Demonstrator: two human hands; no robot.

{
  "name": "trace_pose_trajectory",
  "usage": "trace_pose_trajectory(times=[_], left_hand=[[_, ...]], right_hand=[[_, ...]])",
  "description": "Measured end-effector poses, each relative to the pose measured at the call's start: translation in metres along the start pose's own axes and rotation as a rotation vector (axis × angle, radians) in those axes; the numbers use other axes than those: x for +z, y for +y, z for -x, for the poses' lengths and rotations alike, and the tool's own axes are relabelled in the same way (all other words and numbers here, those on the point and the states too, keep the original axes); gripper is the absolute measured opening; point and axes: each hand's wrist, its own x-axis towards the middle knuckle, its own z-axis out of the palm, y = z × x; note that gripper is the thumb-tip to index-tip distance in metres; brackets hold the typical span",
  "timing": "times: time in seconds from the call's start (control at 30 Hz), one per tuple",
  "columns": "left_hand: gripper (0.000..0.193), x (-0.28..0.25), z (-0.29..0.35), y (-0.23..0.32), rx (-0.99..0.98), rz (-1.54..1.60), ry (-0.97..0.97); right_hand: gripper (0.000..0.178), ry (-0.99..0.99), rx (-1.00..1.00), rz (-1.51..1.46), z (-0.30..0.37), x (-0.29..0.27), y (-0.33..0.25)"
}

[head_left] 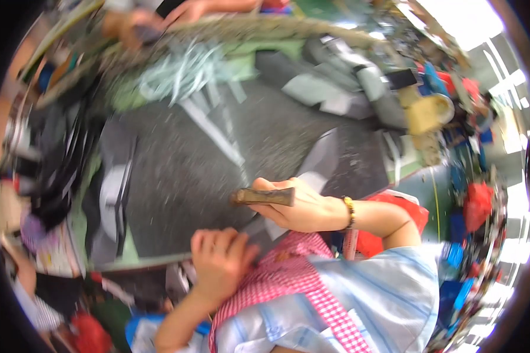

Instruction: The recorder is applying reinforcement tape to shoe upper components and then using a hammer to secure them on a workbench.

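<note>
My right hand (303,206) is closed round a worn brown hammer (264,196), held over the dark worktop (176,170); only its head shows, and the handle is hidden in my grip. By the near edge of the worktop is my left hand (221,259), slightly blurred, its fingers apart and bent, with nothing visible in it. Between my hands lies a dark grey flat piece (269,231). Beyond my right hand a grey and white cut piece (323,159) stretches away, partly covered by that hand.
White strips (185,73) lie heaped at the far side, some trailing toward me. Grey and white pieces (330,88) are piled far right, beside a yellow container (428,115). More lie left (113,188). A red bag (394,212) is by my right arm. Another person's hand (185,12) shows across the worktop.
</note>
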Motion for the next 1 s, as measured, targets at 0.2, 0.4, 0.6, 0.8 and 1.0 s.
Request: trace_pose_trajectory(times=[0.2,0.4,0.6,0.8,1.0], left_hand=[[0.046,0.021,-0.054,0.006,-0.05,0.233,-0.16],[0.027,-0.124,-0.008,-0.066,-0.302,-0.304,0.528],[0.031,-0.099,0.057,-0.136,-0.427,-0.62,0.222],[0.04,-0.047,-0.102,-0.025,-0.014,-0.109,0.167],[0.062,0.045,-0.2,0.007,0.369,-0.048,-0.038]], right_hand=[[0.021,0.655,0.177,0.173,-0.014,-0.096,0.043],[0.034,0.992,0.591,0.664,0.055,-0.222,0.132],[0.049,0.854,0.702,0.494,0.06,-0.244,0.19],[0.032,0.934,0.563,0.291,0.07,-0.231,0.141],[0.041,0.907,0.646,0.518,0.094,-0.236,0.132]])
